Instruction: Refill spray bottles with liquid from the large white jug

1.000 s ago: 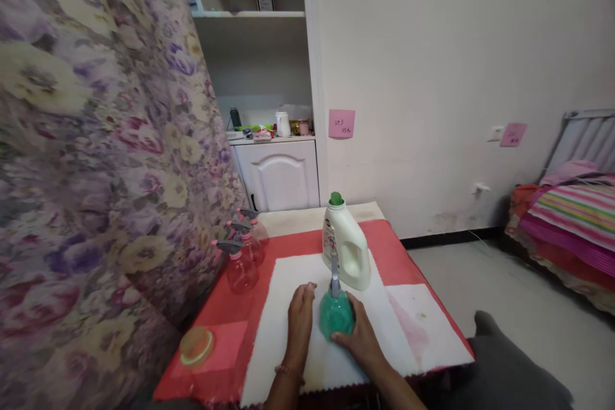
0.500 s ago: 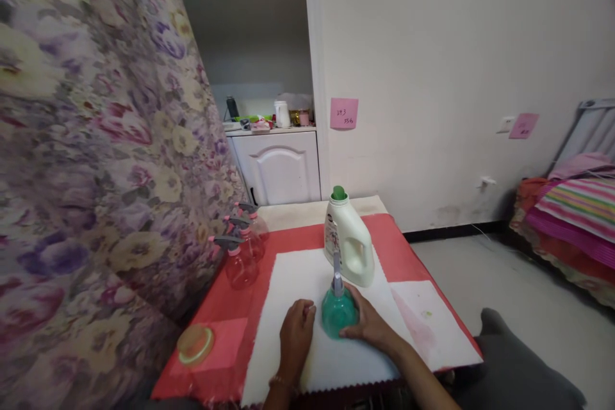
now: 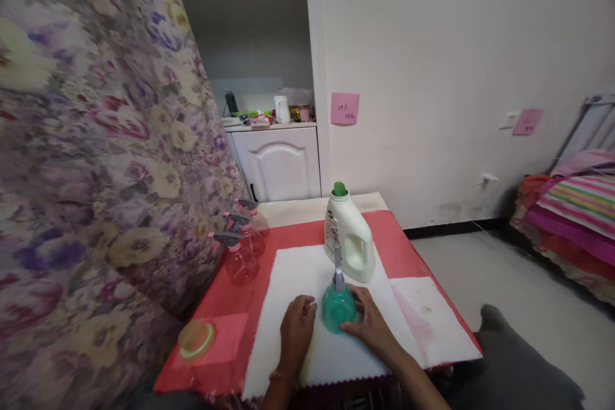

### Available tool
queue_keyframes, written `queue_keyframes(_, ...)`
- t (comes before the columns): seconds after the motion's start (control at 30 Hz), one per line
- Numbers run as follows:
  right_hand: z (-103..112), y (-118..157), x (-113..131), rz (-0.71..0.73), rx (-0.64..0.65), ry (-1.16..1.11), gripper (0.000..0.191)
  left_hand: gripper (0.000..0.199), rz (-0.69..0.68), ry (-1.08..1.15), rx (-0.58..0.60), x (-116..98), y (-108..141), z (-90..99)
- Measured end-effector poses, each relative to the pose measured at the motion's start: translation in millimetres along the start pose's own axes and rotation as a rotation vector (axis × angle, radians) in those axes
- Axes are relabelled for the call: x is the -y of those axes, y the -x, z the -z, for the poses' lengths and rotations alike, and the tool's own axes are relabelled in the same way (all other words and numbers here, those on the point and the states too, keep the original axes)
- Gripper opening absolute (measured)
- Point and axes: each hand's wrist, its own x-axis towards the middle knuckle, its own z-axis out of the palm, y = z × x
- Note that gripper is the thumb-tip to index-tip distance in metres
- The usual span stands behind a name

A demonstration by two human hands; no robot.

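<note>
A teal see-through spray bottle (image 3: 339, 309) with a grey trigger head stands upright on a white cloth (image 3: 288, 269). My right hand (image 3: 369, 320) curves around its right side, thumb low at the front and fingers behind. Left of the bottle and apart from it, my left hand (image 3: 298, 323) rests on the cloth with its fingers curled in; whatever they may hold is hidden. Just behind the bottle rises a pale green detergent jug (image 3: 350, 234) with a side handle and a green piece in its mouth.
Several pink spray bottles (image 3: 241, 264) with grey heads line the left edge of the red-covered table (image 3: 218, 307). A round yellowish lidded container (image 3: 196, 338) sits at the front left. A stained white sheet (image 3: 435, 317) lies at right. A floral curtain (image 3: 110, 173) hangs close on the left.
The view has tilted slightly, shifting the table a little. Both hands and the teal spray bottle keep nearly the same places relative to each other.
</note>
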Motion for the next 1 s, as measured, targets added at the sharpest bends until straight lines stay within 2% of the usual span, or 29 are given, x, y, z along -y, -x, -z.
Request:
queue_keyframes(0.1, 4, 1, 3, 0.003, 0.011, 0.022, 0.078, 0.023, -0.044, -0.008, 0.015, 2, -1, 1.0)
queue_keyframes(0.2, 13, -1, 7, 0.015, 0.076, 0.029, 0.078, 0.028, -0.095, -0.014, 0.044, 1, -1, 2.1)
queue_keyframes(0.4, 32, -10, 6, 0.028, 0.170, 0.039, 0.066, 0.037, -0.192, -0.007, 0.142, -1, 0, 1.7)
queue_keyframes(0.47, 35, -10, 4, 0.035, 0.138, 0.055, 0.060, 0.036, -0.204, -0.001, 0.158, -1, 0, 1.7)
queue_keyframes(0.57, 32, -4, 2, 0.040, 0.019, 0.093, 0.050, 0.032, -0.208, 0.009, 0.172, 0, 1, 2.1)
queue_keyframes(0.7, 19, 11, 5, 0.026, -0.148, 0.127, 0.039, 0.030, -0.207, 0.016, 0.190, 1, 2, 1.8)
queue_keyframes(0.77, 11, 16, 8, 0.025, -0.198, 0.149, 0.039, 0.035, -0.203, 0.016, 0.195, 2, 2, 1.2)
queue_keyframes(0.87, 3, 18, 9, 0.044, -0.231, 0.187, 0.050, 0.042, -0.204, 0.019, 0.208, 3, 2, 0.8)
queue_keyframes(1.0, 5, 13, 6, 0.068, -0.181, 0.163, 0.052, 0.036, -0.212, 0.040, 0.220, 4, 0, 1.7)
